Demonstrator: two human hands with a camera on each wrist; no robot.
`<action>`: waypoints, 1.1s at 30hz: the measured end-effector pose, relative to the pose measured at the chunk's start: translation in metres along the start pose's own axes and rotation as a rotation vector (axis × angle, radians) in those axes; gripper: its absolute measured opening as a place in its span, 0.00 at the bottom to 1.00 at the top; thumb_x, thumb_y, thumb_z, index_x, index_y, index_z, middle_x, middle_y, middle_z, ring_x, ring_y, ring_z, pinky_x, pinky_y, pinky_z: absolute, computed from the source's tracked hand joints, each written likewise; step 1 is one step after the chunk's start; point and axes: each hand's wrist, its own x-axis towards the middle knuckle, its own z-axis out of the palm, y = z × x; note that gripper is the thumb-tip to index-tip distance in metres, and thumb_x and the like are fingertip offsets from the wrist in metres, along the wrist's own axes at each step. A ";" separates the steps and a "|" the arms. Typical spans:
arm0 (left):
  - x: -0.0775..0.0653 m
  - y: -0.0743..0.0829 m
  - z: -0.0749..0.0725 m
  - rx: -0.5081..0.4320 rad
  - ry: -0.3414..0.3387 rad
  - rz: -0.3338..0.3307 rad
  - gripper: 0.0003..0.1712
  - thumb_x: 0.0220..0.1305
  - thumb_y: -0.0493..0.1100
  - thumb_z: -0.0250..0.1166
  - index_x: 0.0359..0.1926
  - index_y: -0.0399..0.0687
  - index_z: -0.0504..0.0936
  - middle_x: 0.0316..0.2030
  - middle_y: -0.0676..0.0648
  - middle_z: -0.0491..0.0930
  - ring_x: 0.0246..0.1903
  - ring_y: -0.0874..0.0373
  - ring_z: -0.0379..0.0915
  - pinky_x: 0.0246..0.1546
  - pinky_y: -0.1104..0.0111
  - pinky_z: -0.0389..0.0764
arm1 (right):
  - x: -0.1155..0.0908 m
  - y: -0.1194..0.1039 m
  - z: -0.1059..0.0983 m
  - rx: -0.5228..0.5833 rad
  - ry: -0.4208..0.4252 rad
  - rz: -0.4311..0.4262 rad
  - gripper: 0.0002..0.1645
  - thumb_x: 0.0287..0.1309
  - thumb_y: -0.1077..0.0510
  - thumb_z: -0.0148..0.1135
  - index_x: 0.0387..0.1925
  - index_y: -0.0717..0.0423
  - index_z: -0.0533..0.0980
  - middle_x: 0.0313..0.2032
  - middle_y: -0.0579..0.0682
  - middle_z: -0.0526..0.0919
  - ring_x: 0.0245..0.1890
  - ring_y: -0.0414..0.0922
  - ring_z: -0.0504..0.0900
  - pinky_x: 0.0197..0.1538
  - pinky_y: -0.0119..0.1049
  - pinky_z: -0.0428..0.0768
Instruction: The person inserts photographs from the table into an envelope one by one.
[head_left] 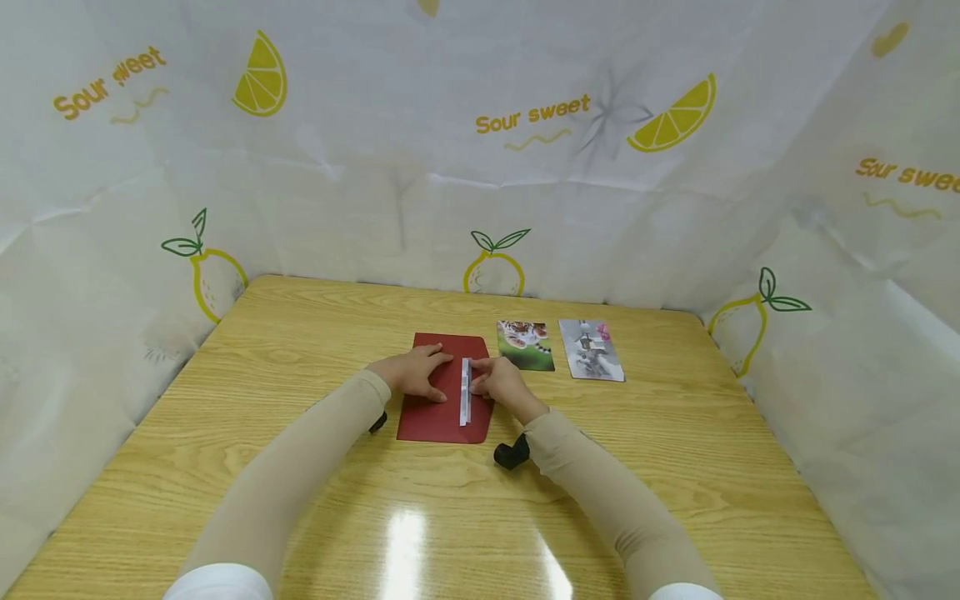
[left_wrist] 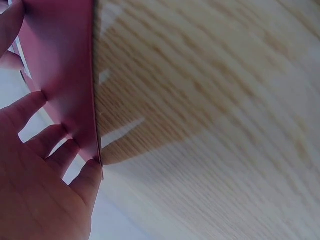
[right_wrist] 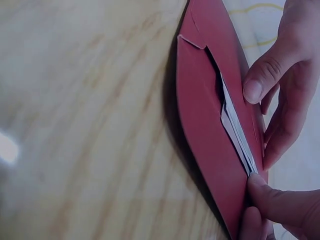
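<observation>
The two hands work close together but not touching each other, on either side of a narrow white strip. The left hand (head_left: pixel 416 371) lies spread across the body of a red envelope (head_left: pixel 429 425), fingers extended and thumb out to the side. It grasps nothing; from where I stand, that wide spread looks meant to pin the envelope and stop it sliding. The right hand (head_left: pixel 504 382) comes in from the other side, its thumb and a finger pinching the edge of some white sheets (head_left: pixel 464 408) that poke up from the pocket's mouth. Gripping the edge makes sense, I'd say, since only that sliver shows above the red. How many sheets there are, I can't tell.

The envelope sits flat on the bench (head_left: pixel 285 358), squarely before the person, where both arms reach it easily. Its flap (head_left: pixel 480 429), with rounded corners, is folded open toward the right hand, leaving the mouth uncovered between the two hands.

Just beyond the right hand lies a tiger picture (head_left: pixel 528 360), and next to that a snowy picture (head_left: pixel 592 362). Both are face up, side by side with a gap between, probably set there to be clear of the arms yet in easy reach.
</observation>
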 end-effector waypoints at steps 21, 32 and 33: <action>0.001 -0.003 0.002 0.002 -0.003 0.001 0.47 0.61 0.59 0.65 0.75 0.52 0.56 0.76 0.41 0.45 0.74 0.44 0.43 0.69 0.48 0.59 | -0.001 -0.003 0.002 -0.019 -0.021 0.033 0.29 0.60 0.67 0.63 0.63 0.55 0.73 0.22 0.47 0.83 0.23 0.36 0.77 0.27 0.27 0.75; 0.001 -0.003 0.003 -0.003 0.000 0.004 0.47 0.62 0.60 0.64 0.75 0.54 0.55 0.76 0.42 0.44 0.75 0.45 0.42 0.69 0.49 0.58 | -0.001 0.005 -0.002 0.113 -0.022 -0.029 0.28 0.60 0.67 0.63 0.63 0.58 0.73 0.26 0.51 0.84 0.27 0.38 0.80 0.30 0.30 0.79; 0.001 -0.003 0.003 -0.002 -0.001 0.002 0.47 0.62 0.60 0.64 0.75 0.54 0.54 0.76 0.43 0.44 0.75 0.45 0.42 0.70 0.49 0.58 | -0.001 0.007 -0.003 0.148 -0.024 -0.038 0.28 0.60 0.66 0.63 0.62 0.59 0.73 0.28 0.51 0.84 0.28 0.39 0.81 0.32 0.31 0.80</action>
